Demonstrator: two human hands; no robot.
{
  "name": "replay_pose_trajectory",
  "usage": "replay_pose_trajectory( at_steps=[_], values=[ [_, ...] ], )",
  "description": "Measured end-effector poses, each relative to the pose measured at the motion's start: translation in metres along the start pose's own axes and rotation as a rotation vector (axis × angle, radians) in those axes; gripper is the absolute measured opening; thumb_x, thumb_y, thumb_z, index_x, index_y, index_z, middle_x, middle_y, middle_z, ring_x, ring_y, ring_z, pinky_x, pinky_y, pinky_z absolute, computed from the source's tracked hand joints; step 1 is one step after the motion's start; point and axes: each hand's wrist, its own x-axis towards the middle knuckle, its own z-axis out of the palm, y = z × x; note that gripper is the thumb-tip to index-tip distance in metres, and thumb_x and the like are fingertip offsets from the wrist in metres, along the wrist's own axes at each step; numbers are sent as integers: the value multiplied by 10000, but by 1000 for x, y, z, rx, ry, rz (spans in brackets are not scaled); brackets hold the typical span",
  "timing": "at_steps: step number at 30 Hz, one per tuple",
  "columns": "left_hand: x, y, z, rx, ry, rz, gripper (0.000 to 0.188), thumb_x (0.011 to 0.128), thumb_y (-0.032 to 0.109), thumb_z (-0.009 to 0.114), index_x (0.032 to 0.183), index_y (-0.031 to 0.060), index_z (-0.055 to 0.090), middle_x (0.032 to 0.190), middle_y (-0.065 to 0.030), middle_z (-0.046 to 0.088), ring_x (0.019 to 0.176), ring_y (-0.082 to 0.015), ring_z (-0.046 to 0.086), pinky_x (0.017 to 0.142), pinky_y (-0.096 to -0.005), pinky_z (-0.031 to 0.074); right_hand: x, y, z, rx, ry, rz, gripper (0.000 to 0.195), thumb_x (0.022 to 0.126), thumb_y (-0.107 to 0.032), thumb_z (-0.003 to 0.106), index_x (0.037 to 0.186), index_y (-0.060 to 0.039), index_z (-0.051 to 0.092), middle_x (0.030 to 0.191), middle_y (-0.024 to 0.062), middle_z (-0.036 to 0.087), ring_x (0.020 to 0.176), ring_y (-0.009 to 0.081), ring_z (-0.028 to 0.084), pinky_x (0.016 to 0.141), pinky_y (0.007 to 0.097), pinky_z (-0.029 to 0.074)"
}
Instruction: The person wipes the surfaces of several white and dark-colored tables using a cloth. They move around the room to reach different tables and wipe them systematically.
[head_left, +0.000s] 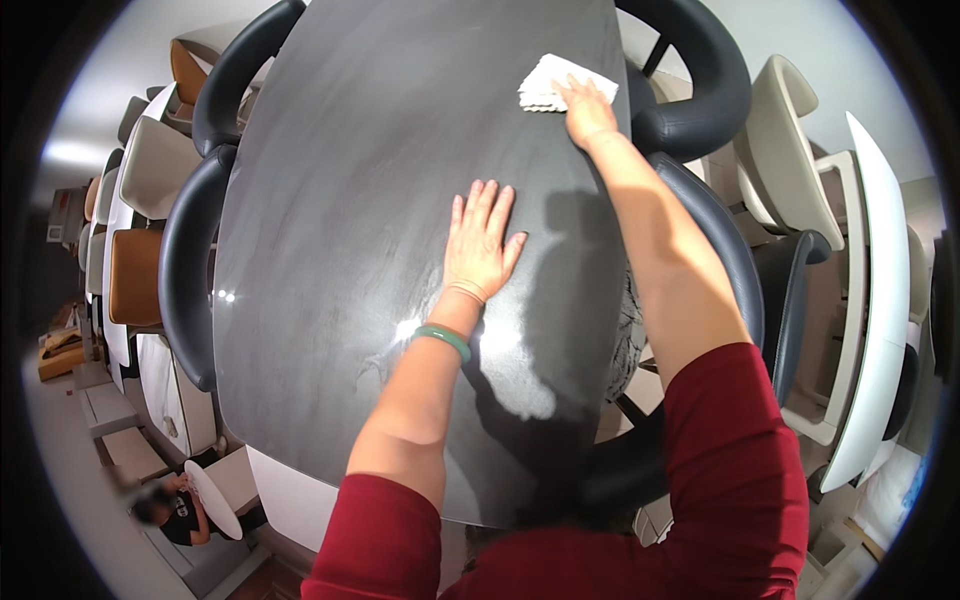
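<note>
A dark grey dining table (337, 187) with a smooth, softly streaked top spreads out before me. My left hand (480, 247) rests palm down near its middle, fingers apart, holding nothing. A green bangle (442, 341) circles that wrist. Farther off, my right arm stretches to the table's right edge, where my right hand (589, 109) presses on a folded white cloth (546, 81). The cloth lies flat on the tabletop, and the hand covers its right part.
Black leather chairs (184, 270) line the left side, and another black chair (694, 90) stands at the far right. Beige chairs (784, 150) and a white table (889, 300) are farther right. At lower left a person (180, 514) sits by a round white table (214, 499).
</note>
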Motion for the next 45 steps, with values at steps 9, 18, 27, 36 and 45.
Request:
replay_pose_trajectory(
  at_steps=[9,18,27,36,45],
  values=[
    [0,4,4,-31,74,-11,512,863,302,576,1290,40,474,1374,-154,429,1363,-338,323,1158,-515,177,31,-63,10,72,-138,-121,575,886,-107,451,1402,-360,439,1548,-29,288,1432,346,214,1141,580,163],
    [-6,-1,2,28,231,-84,586,881,187,504,1437,91,345,1497,-175,267,1420,-370,190,1152,-573,88,-22,-103,1,229,-121,-652,646,820,84,411,1302,-315,572,1492,-6,396,1405,311,300,1158,493,221],
    [-1,1,4,-26,197,-80,561,909,217,488,1445,127,348,1517,-138,258,1426,-341,191,1160,-542,122,-148,-3,-34,171,-108,-177,726,744,148,427,1350,-235,537,1479,107,390,1395,390,276,1143,539,194],
    [-23,11,4,-249,278,-104,442,880,151,570,1305,60,489,1484,-153,323,1413,-345,236,1159,-507,177,-381,-94,-69,300,-201,-247,664,746,99,470,1320,-226,546,1486,93,353,1398,397,243,1109,610,190],
    [-174,77,-52,-530,-81,33,390,874,123,548,1254,33,543,1441,-164,392,1379,-381,299,1133,-517,219,-412,-125,-80,455,-332,-269,457,852,-131,573,1307,-109,537,1529,104,277,1431,359,179,1135,584,148]
  ],
)
